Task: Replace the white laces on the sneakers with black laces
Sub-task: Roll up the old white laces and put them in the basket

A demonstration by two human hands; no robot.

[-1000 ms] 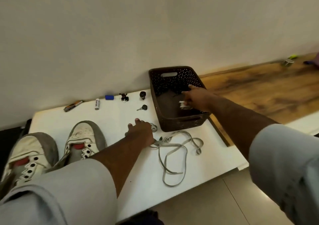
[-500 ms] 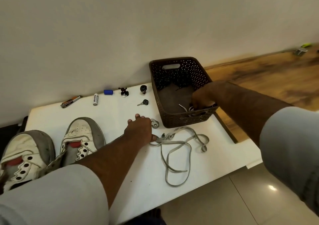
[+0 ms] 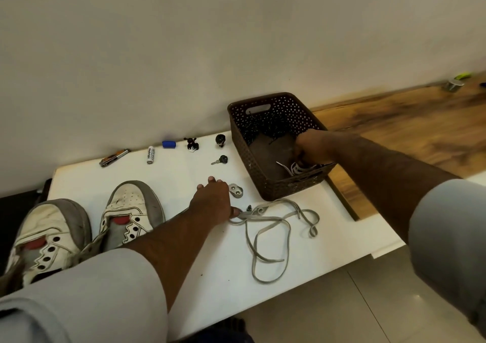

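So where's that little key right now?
The key lies on the white table, just left of the brown basket, below the small black knob and beyond the left hand.

two sneakers [image 3: 86,227], one basket [image 3: 273,185], one battery [image 3: 150,155], one key [image 3: 220,160]

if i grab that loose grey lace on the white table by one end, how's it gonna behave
Likely floppy: the grey lace lies in slack loops and curls on the white table, so it should dangle and trail. Probably light, being thin and flat. It may snag, since its strands cross near the left hand and a small dark piece sits among them.
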